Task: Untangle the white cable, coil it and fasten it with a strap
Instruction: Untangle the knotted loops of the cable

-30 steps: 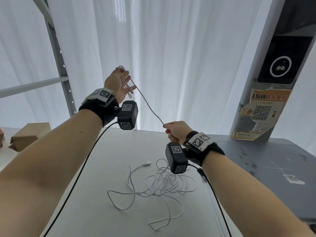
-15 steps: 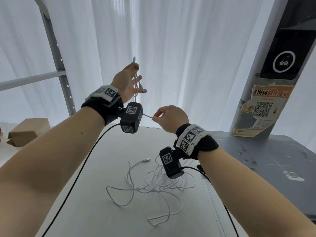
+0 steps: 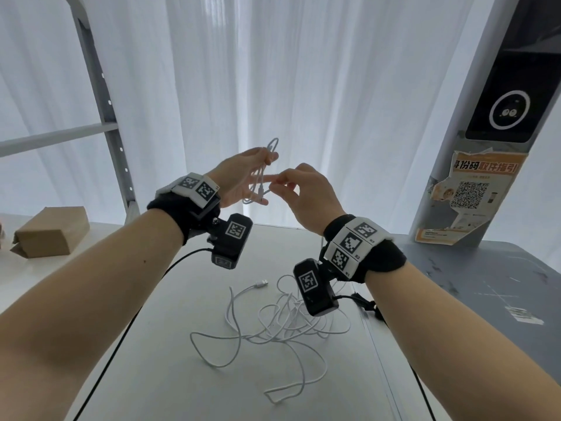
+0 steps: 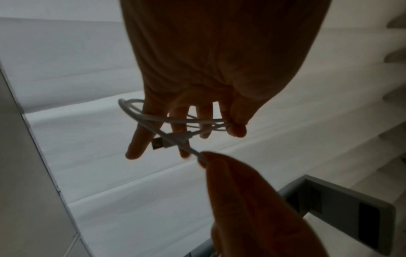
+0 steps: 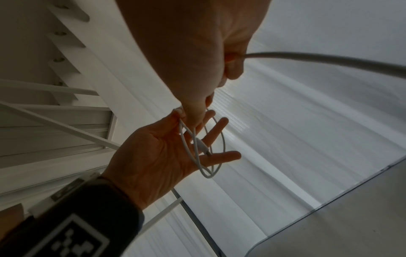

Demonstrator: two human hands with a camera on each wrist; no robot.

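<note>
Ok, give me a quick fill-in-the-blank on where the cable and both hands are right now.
1. The left hand holds a few small ____ of the cable up in the air.
2. The right hand ____ the cable beside the left fingers.
3. Most of the cable lies tangled on the ____.
4. A loose plug rests on the table, held by ____ hand.

Missing words: loops; pinches; table; neither
</note>
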